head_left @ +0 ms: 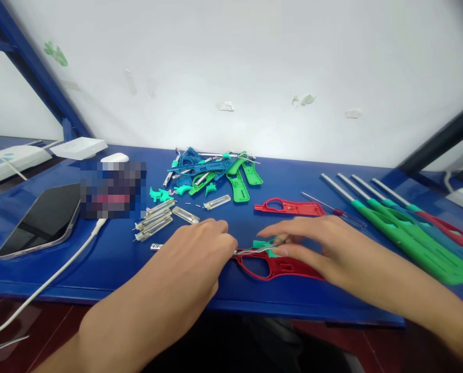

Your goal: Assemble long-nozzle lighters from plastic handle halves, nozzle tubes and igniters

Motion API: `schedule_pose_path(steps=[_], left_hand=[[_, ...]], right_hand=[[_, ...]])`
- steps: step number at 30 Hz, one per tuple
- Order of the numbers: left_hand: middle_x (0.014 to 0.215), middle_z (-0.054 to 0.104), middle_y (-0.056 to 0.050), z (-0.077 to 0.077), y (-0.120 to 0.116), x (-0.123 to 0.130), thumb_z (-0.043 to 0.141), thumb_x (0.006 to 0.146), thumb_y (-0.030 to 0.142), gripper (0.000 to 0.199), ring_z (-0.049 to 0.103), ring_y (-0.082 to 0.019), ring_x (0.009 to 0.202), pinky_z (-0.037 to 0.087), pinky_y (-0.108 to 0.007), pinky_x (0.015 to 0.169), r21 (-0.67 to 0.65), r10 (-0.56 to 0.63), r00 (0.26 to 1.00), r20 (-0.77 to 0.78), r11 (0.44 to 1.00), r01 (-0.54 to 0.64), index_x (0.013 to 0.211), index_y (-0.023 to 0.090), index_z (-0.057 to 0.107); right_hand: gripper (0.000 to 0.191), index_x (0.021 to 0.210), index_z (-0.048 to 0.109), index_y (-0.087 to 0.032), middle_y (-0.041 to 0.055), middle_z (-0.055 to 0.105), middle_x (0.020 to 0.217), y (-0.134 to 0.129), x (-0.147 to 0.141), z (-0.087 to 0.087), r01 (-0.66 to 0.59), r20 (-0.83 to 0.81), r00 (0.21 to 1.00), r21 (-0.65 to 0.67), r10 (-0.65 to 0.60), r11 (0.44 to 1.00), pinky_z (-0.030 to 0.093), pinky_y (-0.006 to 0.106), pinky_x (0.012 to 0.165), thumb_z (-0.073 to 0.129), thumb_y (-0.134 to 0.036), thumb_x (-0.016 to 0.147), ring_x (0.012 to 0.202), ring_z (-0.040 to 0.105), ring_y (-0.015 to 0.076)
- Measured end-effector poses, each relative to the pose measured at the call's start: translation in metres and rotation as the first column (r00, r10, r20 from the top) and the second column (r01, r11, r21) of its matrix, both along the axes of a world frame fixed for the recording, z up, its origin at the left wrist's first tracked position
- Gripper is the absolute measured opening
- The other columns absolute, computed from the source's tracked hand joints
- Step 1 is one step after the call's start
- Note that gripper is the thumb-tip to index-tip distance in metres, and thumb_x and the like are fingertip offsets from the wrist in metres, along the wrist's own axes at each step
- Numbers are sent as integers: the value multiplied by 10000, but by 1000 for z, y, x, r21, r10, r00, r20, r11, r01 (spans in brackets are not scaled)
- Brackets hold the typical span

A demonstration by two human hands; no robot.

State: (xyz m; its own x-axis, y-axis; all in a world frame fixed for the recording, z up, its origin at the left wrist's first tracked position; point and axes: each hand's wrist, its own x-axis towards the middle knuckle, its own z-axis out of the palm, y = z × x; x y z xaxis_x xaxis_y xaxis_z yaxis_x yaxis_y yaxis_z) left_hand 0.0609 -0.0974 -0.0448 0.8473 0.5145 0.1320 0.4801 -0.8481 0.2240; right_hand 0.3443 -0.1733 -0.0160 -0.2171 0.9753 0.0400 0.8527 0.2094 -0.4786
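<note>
Read the clock from the nearer red half shell (293,268), with twelve toward the wall (254,52). Lies near the front edge of the counter (250,303), hollow side up, with finger loop toward nine and grip toward three, partly under the right hand (317,241). Looks like thin moulded plastic: probably light, stiff, a little slippery, liable to skid under a sideways push. Best taken by the outer walls of the grip, clear of the hollow.

Holds, in a closed left hand (206,251) toward ten o'clock, apparently a metal tube (156,247), with one end bare beyond the fist; cannot tell the exact grip behind the knuckles. Probably rigid and smooth, prone to roll, so best held mid-length. Pinches with the right hand, thumb against bent fingers, apparently at a thin wire (250,252) beside a teal trigger piece (260,243). Expect limpness and easy kinking from such wire; best handled with light pressure.

Farther off, at ten, notice clear tanks (155,221), likely rigid but brittle, best lifted by the long sides. Near two to three, see assembled lighters (425,253) side by side. At twelve, find the second red half shell (297,208), with a screwdriver (337,212) toward one. Beyond, at eleven, find a pile of blue and green parts (211,167).
</note>
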Motion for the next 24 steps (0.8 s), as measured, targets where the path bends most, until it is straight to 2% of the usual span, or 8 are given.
schedule_pose_path(steps=[6,10,13,16,21,24], left_hand=[[1377,615,8,-6,0,0,501,992,69,361,575,-239,1226,435,-471,1146,-35,14,1000,5,999,-14,1192,330,651],[1380,615,8,-10,2,0,514,982,70,375,563,-246,1254,428,-484,1146,-49,11,1000,14,999,-10,1205,340,648],[1327,632,-12,-8,4,1,531,964,67,358,602,-233,1157,478,-449,1082,-59,8,1000,7,998,-7,1186,317,659],[1280,639,-35,-4,4,1,526,955,55,342,618,-221,1078,506,-418,1032,-64,-10,1000,-11,998,9,1164,285,667],[1346,601,-29,-3,1,0,480,979,43,350,573,-240,1181,418,-485,1152,-43,14,1000,15,999,-14,1167,288,646],[1380,580,-24,-4,0,-1,460,1001,58,341,557,-242,1204,388,-498,1179,-49,17,999,28,999,-15,1179,294,630]], right_hand=[[233,1233,717,-399,-57,788,1153,5,-8,8,-20,-78,997,18,21,1000,565,282,915,580,-407,1045,1041,739,169],[214,1208,710,-386,-52,776,1151,5,-8,10,-23,-110,994,-41,19,999,559,283,888,562,-398,1055,1027,724,169],[193,1176,713,-402,-80,766,1164,5,-8,11,-13,-122,993,-61,5,998,532,269,935,558,-393,1060,1070,702,155],[195,1141,721,-392,-84,766,1139,6,-10,13,-26,-137,990,-68,17,997,527,264,913,541,-388,1067,1040,701,149],[174,1116,718,-377,-81,761,1130,5,-11,16,-27,-151,988,-80,15,996,526,270,900,553,-369,1061,1014,698,149],[157,1131,711,-379,-81,764,1054,4,-11,16,-5,-164,986,-118,-15,993,538,262,816,580,-394,1047,928,704,138]])
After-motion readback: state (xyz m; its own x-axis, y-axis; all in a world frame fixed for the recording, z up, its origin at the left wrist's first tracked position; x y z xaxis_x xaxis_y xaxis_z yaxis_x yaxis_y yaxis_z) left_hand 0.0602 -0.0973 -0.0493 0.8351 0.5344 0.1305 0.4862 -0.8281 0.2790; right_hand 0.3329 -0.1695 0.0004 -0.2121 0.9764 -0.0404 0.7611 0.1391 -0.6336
